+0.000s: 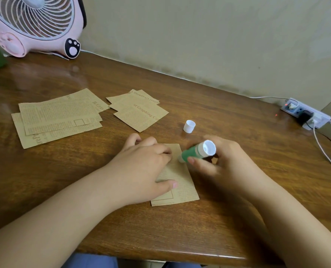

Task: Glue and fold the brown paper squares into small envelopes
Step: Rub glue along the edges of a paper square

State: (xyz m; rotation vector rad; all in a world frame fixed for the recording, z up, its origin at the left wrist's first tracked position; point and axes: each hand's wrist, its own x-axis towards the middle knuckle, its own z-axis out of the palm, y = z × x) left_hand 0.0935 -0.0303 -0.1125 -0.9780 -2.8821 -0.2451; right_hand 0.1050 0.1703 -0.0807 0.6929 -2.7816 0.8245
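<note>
L hand (pixel 141 167) is pressing flat, fingers relaxed, on brown paper square (pixel 180 182) near table (pixel 218 219) front edge; R hand (pixel 222 163) is gripping glue stick (pixel 197 150), tip touching the paper's top edge.

Tabletop (pixel 218 105): brown wood with visible grain, showing a soft gloss and catching reflections toward the upper left of the frame.
Paper squares (pixel 141 113): matt brown paper, looking smooth, carrying faint printed text.
Larger sheets (pixel 58 117): the same matt printed brown paper, lying at centre left.
Glue stick (pixel 197 150): smooth plastic, green body with white end, looking slightly shiny.
Cap (pixel 189 126): plain white plastic.
Fan (pixel 31 24): glossy pink plastic with a white grille, upper left.
Wall (pixel 218 35): matt beige, looking slightly uneven.
</note>
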